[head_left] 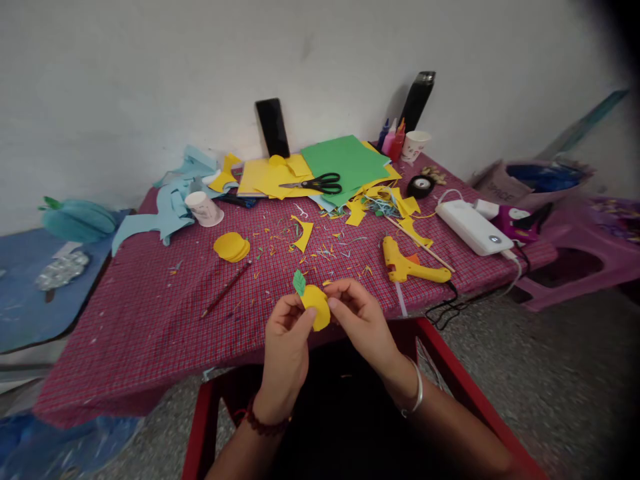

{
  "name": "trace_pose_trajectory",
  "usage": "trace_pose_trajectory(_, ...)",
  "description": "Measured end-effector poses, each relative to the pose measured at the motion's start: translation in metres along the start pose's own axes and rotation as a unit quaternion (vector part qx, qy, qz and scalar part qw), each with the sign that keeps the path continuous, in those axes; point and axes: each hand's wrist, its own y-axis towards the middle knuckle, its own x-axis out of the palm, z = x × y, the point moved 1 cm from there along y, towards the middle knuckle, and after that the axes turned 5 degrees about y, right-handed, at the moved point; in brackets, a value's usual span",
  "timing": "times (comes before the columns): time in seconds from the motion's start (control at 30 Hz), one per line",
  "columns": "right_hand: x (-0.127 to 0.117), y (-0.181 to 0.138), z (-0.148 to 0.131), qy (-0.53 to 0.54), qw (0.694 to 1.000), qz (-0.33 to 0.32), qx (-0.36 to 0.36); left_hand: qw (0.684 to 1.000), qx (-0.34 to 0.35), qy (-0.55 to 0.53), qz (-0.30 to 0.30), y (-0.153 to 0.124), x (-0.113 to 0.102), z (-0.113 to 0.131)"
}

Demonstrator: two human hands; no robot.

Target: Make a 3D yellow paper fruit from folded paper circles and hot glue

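Low over the table's front edge, my left hand [289, 333] pinches a yellow paper cutout [317, 308] between thumb and fingers. A green paper leaf [299, 283] stands at its upper left. My right hand [359, 319] is closed at the cutout's right edge, thumb and fingertips pinching it there. Farther left lies a stack of yellow paper circles [232, 247], with a dark pencil [227, 289] below it. Small paper snippets and a curved yellow scrap [303, 235] are strewn just beyond my hands.
A yellow glue gun [415, 268] lies to the right, near a white power bank [473, 227]. Black-handled scissors [323, 183] rest on yellow and green sheets [345, 160]. A phone [273, 127] leans on the wall. Paper cups [204, 209] and blue scraps [175, 200] are at the left.
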Motion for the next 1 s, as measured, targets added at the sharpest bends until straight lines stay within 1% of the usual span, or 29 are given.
trace_pose_trajectory(0.13, -0.006, 0.005, 0.005, -0.019, 1.0, 0.02, 0.0, 0.998, 0.031, 0.04, 0.036, 0.011, -0.009, 0.0)
trace_pose_trajectory(0.23, -0.01, 0.009, 0.009, -0.033, 0.999, 0.013, 0.006, 0.992, 0.058, 0.092, 0.065, 0.021, -0.019, 0.004)
trace_pose_trajectory(0.3, -0.011, 0.013, 0.01, -0.04, 0.999, 0.002, 0.011, 0.987, 0.065, 0.124, 0.074, 0.029, -0.024, 0.008)
trace_pose_trajectory(0.4, -0.015, 0.019, 0.011, -0.055, 0.998, -0.012, 0.017, 0.984, 0.06, 0.151, 0.068, 0.041, -0.032, 0.013)
trace_pose_trajectory(0.5, -0.021, 0.026, 0.013, -0.072, 0.997, -0.026, 0.019, 0.986, 0.051, 0.147, 0.051, 0.052, -0.041, 0.018)
trace_pose_trajectory(0.63, -0.021, 0.034, 0.01, -0.064, 0.997, -0.038, 0.02, 0.994, 0.022, 0.11, 0.009, 0.051, -0.05, 0.023)
trace_pose_trajectory(0.7, -0.013, 0.037, 0.005, -0.038, 0.996, -0.082, 0.024, 0.995, 0.0, 0.1, -0.026, 0.045, -0.05, 0.025)
trace_pose_trajectory(0.73, -0.007, 0.039, 0.002, -0.043, 0.992, -0.118, 0.023, 0.994, -0.011, 0.099, -0.045, 0.041, -0.049, 0.025)
trace_pose_trajectory(0.77, -0.001, 0.04, -0.002, -0.067, 0.985, -0.159, 0.018, 0.993, -0.02, 0.099, -0.063, 0.036, -0.048, 0.026)
trace_pose_trajectory(0.83, 0.006, 0.042, -0.008, -0.163, 0.96, -0.228, -0.005, 0.992, -0.037, 0.087, -0.078, 0.03, -0.048, 0.031)
trace_pose_trajectory(0.87, 0.007, 0.041, -0.01, -0.214, 0.945, -0.249, -0.016, 0.994, -0.042, 0.075, -0.068, 0.028, -0.051, 0.035)
trace_pose_trajectory(0.9, 0.003, 0.039, -0.012, -0.247, 0.933, -0.26, -0.023, 0.996, -0.044, 0.058, -0.045, 0.028, -0.056, 0.041)
trace_pose_trajectory(0.93, -0.004, 0.036, -0.013, -0.26, 0.932, -0.251, -0.03, 0.998, -0.041, 0.042, -0.009, 0.029, -0.063, 0.049)
trace_pose_trajectory(0.97, -0.014, 0.031, -0.013, -0.255, 0.94, -0.227, -0.033, 0.998, -0.034, 0.028, 0.036, 0.031, -0.072, 0.058)
trace_pose_trajectory(1.0, -0.027, 0.026, -0.014, -0.236, 0.955, -0.177, -0.037, 0.996, -0.025, 0.023, 0.086, 0.034, -0.083, 0.068)
